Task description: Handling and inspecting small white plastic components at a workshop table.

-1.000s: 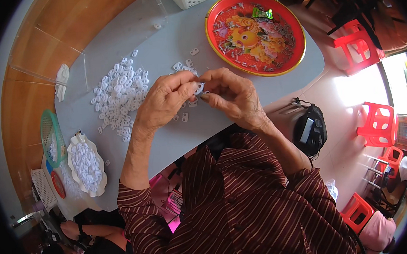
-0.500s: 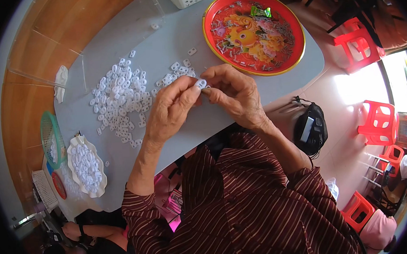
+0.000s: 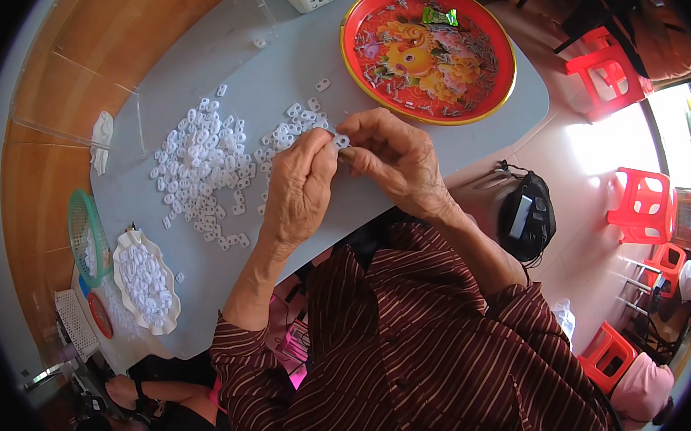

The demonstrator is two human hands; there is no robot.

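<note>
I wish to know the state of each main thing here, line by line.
Left hand: pinching a small white piece
Right hand: fingers curled, at that piece
Loose white pieces: heaped on the table
Red tray: strewn with small bits, green packet inside
Scalloped dish: heaped with white pieces
Green basket: white pieces inside

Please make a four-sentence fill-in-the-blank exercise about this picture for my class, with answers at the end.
1. The round tray is mainly ____, with a gold edge.
2. The shiny packet lying inside it is ____.
3. A small ____ piece shows between the left hand and right hand.
4. The wavy-edged dish is on the person's ____ side.

Answers: red; green; white; left.
</note>
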